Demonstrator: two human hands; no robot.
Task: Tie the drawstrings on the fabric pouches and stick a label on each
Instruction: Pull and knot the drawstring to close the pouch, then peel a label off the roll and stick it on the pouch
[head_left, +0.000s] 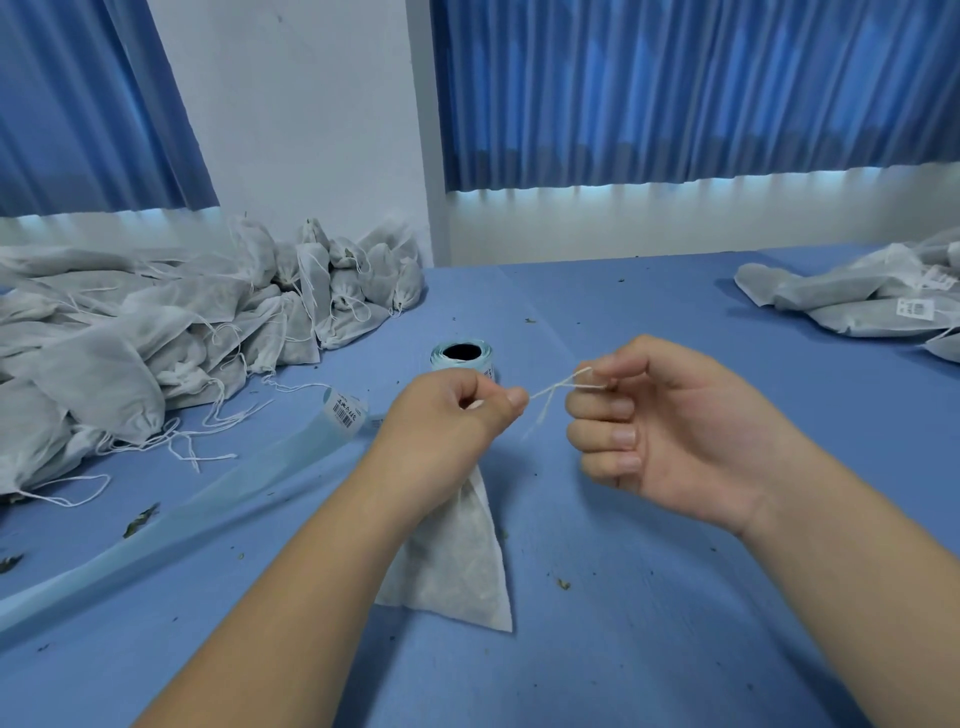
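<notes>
Head view: the left hand (447, 415) and right hand (670, 421) each pinch a drawstring (558, 388) end above the pouch (452, 561) standing on the bench (649, 623). Pull evenly outward, keeping the neck bunched, so the knot seats snugly.

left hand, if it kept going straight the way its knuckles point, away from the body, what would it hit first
Probably the label roll, standing on the table just beyond the left hand; depth is hard to judge from one view, and the hand may sit higher than the roll.

Barcode with unreadable characters on label (345, 410) at backing strip's (171, 525) end; nothing else legible.
</notes>
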